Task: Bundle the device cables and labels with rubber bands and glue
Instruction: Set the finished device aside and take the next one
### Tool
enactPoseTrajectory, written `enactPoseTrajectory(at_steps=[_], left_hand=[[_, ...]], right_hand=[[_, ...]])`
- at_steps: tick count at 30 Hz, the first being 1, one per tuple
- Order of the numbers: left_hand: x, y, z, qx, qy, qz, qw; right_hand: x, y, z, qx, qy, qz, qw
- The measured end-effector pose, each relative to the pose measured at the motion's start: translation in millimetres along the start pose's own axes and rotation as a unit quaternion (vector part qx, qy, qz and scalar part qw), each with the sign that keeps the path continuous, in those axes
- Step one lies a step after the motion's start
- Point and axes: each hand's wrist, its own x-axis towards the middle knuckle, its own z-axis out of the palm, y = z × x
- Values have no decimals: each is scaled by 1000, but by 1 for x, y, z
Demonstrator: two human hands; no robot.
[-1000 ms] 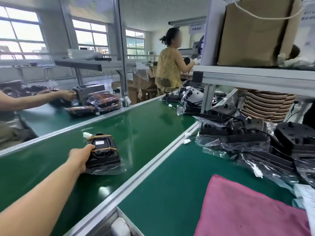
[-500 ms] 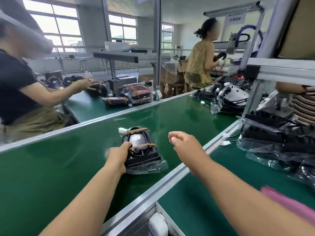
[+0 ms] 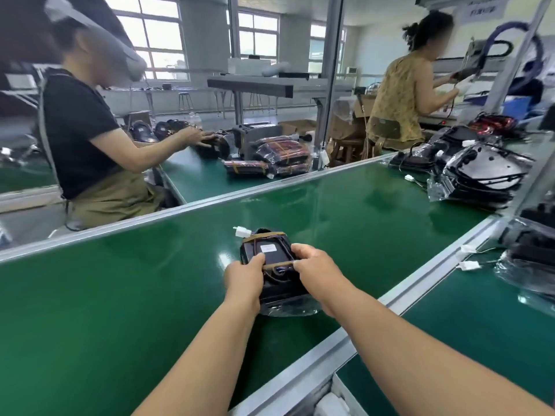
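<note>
left hand (image 3: 244,277) and right hand (image 3: 315,265) gripping rubber-banded device (image 3: 270,253) on green belt (image 3: 120,295), fingers curling round its sides; bundling looking finished, next move calling for release.

right hand (image 3: 316,267) now on the device (image 3: 274,257), fingers (image 3: 301,250) curled over its right edge, no longer hovering

Glossy green belt (image 3: 120,295), metal rail (image 3: 420,283)

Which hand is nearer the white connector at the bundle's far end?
Left. The left hand grips the device on its left side, just below the white connector; the right hand grips the opposite side, farther away.
</note>
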Motion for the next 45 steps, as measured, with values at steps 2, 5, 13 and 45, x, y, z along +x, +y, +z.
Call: enactPoseTrajectory(at_steps=[2,5,13,45], left_hand=[[1,-3,1,21,9,9,1000],[0,-8,2,87,33,33,995],[-2,-11,1,255,74,120,957],[-190,53,372,269,-366,357,816]], right_hand=[[0,3,0,-6,4,4,1000],[-1,8,0,-9,7,11,1000],[-6,10,8,-14,-10,20,1000],[-131,10,-355,-43,469,17,882]])
